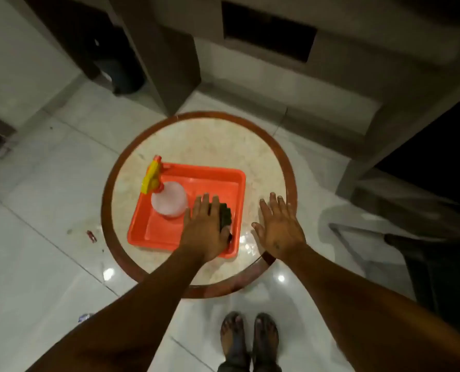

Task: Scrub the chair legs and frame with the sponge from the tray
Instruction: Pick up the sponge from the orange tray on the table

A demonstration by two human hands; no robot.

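Note:
A dark sponge [225, 215] lies in the near right corner of an orange tray [196, 171] on a round marble-topped table [210, 140]. My left hand [206, 226] lies over the sponge, fingers stretched across its top and thumb hooked around its near right edge. My right hand [278, 226] hovers flat with spread fingers over the table, to the right of the tray, holding nothing. A dark chair [422, 253] with a thin metal frame [343, 238] stands on the floor at the right, dim and partly out of view.
A clear spray bottle [169, 200] with a yellow and red trigger head stands in the tray's left half. Large beige furniture [290, 84] rises behind the table. My sandalled feet [250, 336] stand on the glossy tiled floor. Small bits of litter [91, 236] lie to the left.

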